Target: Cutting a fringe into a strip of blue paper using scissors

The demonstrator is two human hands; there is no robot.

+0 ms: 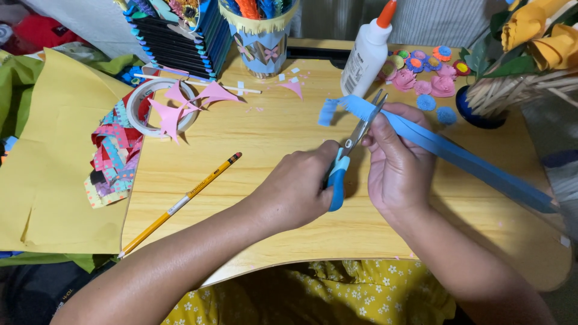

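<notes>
My left hand (298, 186) grips blue-handled scissors (349, 153) over the wooden table (253, 180). Their metal blades point up and to the right and are slightly apart at the edge of a long blue paper strip (457, 155). My right hand (397, 162) pinches that strip just right of the blades. The strip's left end is cut into a short fringe, and its long end runs off to the lower right across the table.
A white glue bottle (367, 54) with an orange cap stands behind the scissors. Small paper flowers (430, 78) lie right of it. A tape roll (153, 105) with pink cutouts, a yellow pencil (180, 204), patterned paper strips and a yellow sheet (54, 162) lie left. A decorated cup (259, 36) stands at back.
</notes>
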